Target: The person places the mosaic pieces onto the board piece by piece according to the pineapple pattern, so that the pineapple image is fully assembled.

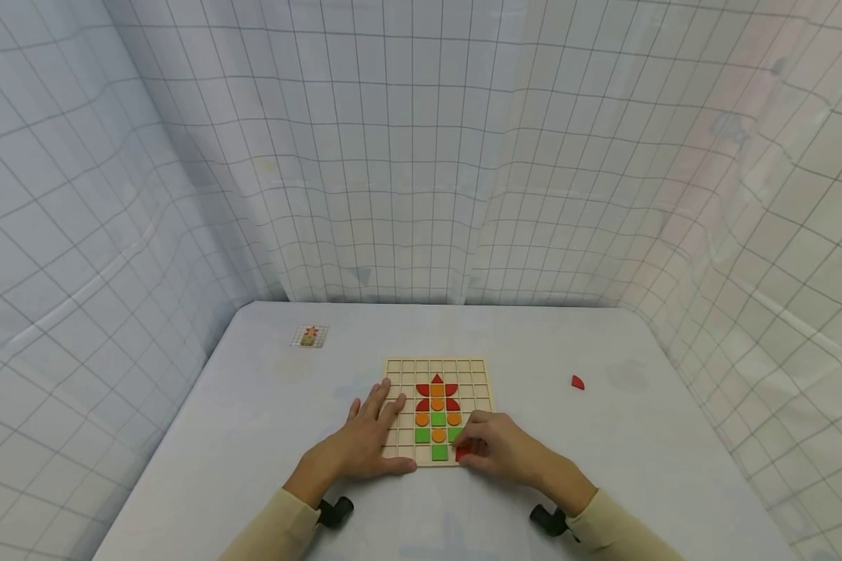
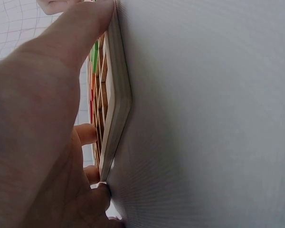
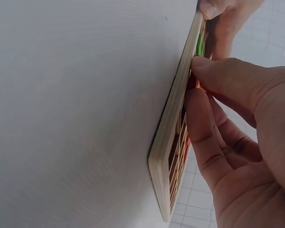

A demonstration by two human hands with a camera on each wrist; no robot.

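Wooden grid board (image 1: 438, 411): flat on the table (image 1: 252, 436), near my edge. My left hand (image 1: 365, 441) lies on its left part, fingers spread and straight, thumb along the near rim, seemingly to steady it.

Red piece (image 1: 462, 451): at the board's near right corner, pinched in my right hand (image 1: 505, 449), fingers curled narrow.

Coloured pieces: middle columns; outer cells empty.

Second red piece (image 1: 578, 382): well right of the board.

Small picture card (image 1: 309, 336): far left of the board.
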